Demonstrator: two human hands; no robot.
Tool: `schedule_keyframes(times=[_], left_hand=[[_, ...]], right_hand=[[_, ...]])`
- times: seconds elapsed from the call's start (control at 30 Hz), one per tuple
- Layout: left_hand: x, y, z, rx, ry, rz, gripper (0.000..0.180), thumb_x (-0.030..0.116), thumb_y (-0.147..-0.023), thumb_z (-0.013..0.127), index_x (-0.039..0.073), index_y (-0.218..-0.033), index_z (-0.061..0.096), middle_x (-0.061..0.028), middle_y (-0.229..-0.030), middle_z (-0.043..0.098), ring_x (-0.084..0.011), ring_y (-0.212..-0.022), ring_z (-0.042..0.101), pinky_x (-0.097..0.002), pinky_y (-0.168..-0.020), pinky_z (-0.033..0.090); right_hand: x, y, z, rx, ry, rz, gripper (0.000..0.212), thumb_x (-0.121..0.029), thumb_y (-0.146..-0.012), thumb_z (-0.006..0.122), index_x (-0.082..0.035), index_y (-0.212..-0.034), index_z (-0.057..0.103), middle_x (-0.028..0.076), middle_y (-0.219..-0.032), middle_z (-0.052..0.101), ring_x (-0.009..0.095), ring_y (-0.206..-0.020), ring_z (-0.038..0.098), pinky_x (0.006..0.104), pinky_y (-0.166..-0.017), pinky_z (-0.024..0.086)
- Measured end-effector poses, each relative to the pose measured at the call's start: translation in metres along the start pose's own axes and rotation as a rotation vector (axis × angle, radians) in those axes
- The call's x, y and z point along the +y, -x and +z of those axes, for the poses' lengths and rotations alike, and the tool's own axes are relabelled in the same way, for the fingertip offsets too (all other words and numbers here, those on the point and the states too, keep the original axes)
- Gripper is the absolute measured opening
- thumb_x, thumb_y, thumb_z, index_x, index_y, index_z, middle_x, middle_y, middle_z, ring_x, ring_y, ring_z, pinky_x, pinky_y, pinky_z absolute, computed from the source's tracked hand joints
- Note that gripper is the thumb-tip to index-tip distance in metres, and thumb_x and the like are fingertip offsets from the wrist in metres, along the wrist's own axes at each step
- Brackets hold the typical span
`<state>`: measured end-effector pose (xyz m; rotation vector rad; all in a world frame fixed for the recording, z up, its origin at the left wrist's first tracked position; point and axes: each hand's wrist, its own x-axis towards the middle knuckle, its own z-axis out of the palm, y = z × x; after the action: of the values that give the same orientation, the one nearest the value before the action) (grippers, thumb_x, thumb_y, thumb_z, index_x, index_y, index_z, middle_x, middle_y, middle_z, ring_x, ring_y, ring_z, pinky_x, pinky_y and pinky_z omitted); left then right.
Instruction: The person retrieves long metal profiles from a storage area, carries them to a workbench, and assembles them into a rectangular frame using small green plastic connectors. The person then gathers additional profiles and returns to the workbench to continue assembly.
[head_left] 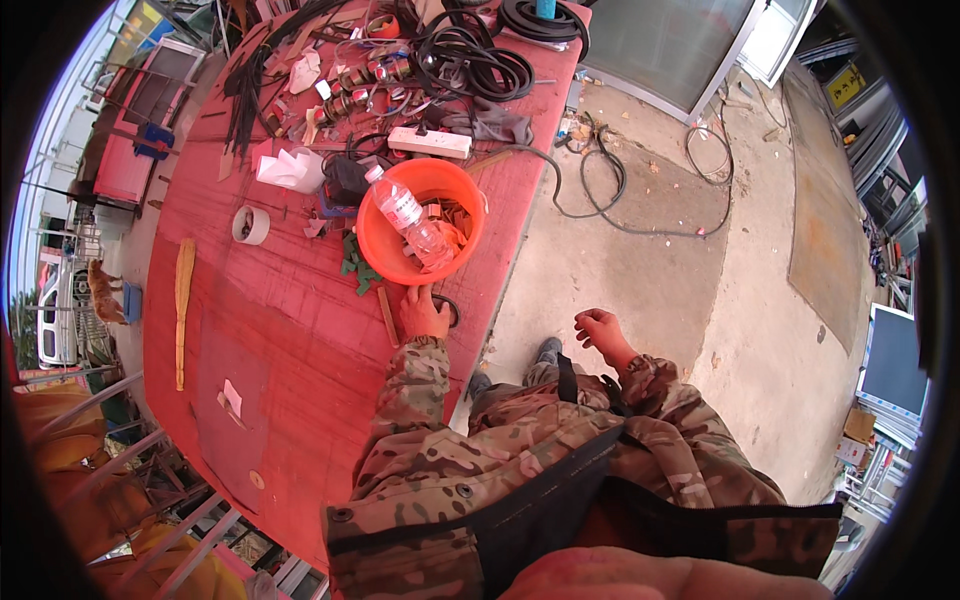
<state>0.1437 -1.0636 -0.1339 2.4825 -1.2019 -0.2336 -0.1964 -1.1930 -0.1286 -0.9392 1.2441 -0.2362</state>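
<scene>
My left hand point(425, 315) rests on the red-covered table point(290, 340), its fingers stretched toward the base of an orange bucket point(370, 236). The bucket holds a clear plastic bottle point(402, 207), lying aslant, and several small brownish pieces point(455, 218). Right beside the left hand are a black ring-like thing point(453, 311), partly hidden by the hand, and a thin wooden strip point(388, 316). My right hand point(603, 335) hangs over the floor off the table's right edge, fingers loosely bent and apart, with nothing seen in it.
Behind the bucket lie a white power strip point(430, 142), coiled black cable point(470, 65) and cluttered small parts. A tape roll point(251, 225) and a long wooden stick point(184, 315) lie to the left. A black cord point(610, 180) loops across the floor at right.
</scene>
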Motion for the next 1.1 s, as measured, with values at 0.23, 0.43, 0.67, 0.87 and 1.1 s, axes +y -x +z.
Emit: schedule_keyframes(times=[0.23, 0.43, 0.67, 0.87, 1.1], left_hand=[[0.014, 0.024, 0.009, 0.045, -0.018, -0.153, 0.081, 0.024, -0.061, 0.079, 0.015, -0.134, 0.045, -0.0189, -0.144, 0.032, -0.0461, -0.127, 0.032, -0.0530, -0.104, 0.032], [0.030, 0.047, 0.034, 0.146, 0.030, -0.252, 0.074, 0.018, -0.068, 0.074, 0.011, -0.135, 0.044, -0.0270, -0.144, 0.027, -0.0477, -0.131, 0.025, -0.0541, -0.107, 0.026], [0.009, -0.011, 0.059, 0.295, 0.094, -0.357, 0.050, 0.008, -0.075, 0.062, -0.004, -0.121, 0.049, -0.0285, -0.130, 0.044, -0.0374, -0.122, 0.043, -0.0429, -0.101, 0.036], [0.024, -0.095, 0.077, 0.377, -0.020, -0.329, 0.043, 0.010, -0.076, 0.061, -0.003, -0.116, 0.050, -0.0257, -0.123, 0.047, -0.0343, -0.113, 0.045, -0.0411, -0.094, 0.038], [0.173, -0.190, 0.159, 0.196, -0.087, -0.280, 0.036, 0.012, -0.078, 0.059, -0.002, -0.110, 0.051, -0.0225, -0.114, 0.049, -0.0308, -0.103, 0.047, -0.0390, -0.085, 0.039]], right_hand=[[-0.024, -0.028, -0.052, -0.024, 0.001, 0.005, 0.024, -0.017, -0.084, 0.056, 0.001, -0.099, 0.062, 0.008, -0.083, 0.063, 0.016, -0.067, 0.060, 0.0285, -0.054, 0.048], [-0.046, -0.053, -0.058, -0.107, 0.018, 0.049, 0.021, -0.018, -0.088, 0.057, 0.000, -0.098, 0.060, 0.007, -0.082, 0.062, 0.016, -0.066, 0.060, 0.0288, -0.053, 0.048], [-0.111, -0.091, -0.094, -0.058, 0.005, -0.014, 0.023, -0.020, -0.087, 0.058, 0.000, -0.096, 0.061, 0.006, -0.080, 0.062, 0.014, -0.065, 0.059, 0.0266, -0.052, 0.047], [-0.141, -0.125, -0.175, 0.114, -0.096, -0.008, 0.026, -0.022, -0.086, 0.057, 0.000, -0.098, 0.062, 0.005, -0.081, 0.062, 0.013, -0.065, 0.059, 0.0260, -0.052, 0.046], [-0.106, -0.167, -0.329, 0.343, -0.291, 0.079, 0.028, -0.023, -0.085, 0.057, 0.003, -0.093, 0.062, 0.006, -0.079, 0.061, 0.014, -0.064, 0.059, 0.0282, -0.050, 0.046]])
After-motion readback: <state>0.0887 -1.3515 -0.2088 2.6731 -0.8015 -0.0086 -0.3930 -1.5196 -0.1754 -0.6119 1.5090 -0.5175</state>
